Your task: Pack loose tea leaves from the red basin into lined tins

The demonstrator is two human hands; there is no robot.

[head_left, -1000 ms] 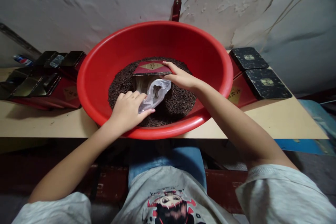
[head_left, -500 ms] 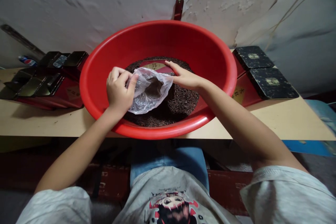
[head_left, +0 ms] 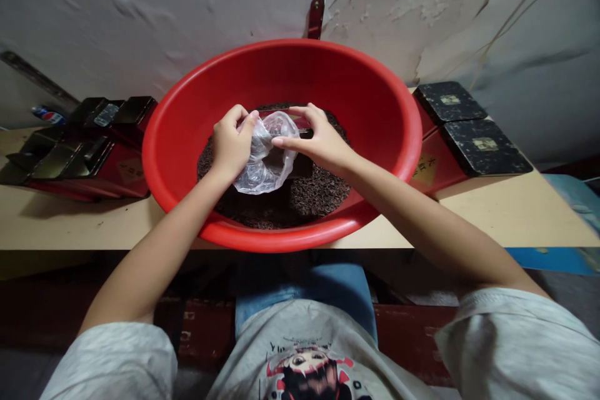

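A clear plastic bag with its mouth open sits low over the basin, at the mouth of a red tin that is mostly hidden behind it and my hands. My left hand is closed, pinching the bag's left rim between thumb and fingers. My right hand is at the bag's right side, thumb over the opening and fingers stretched across toward the tin, apart from the thumb. Beneath them, dark loose tea leaves cover the bottom of the large red basin.
The basin stands on a pale wooden table against a peeling wall. Several open red tins are grouped at left, near a Pepsi can. At right stand two tins with black marbled lids.
My left hand has moved right with the bag, drawing its mouth narrower. My right thumb has come over the bag's opening from the right edge. The bag's rim has shifted.
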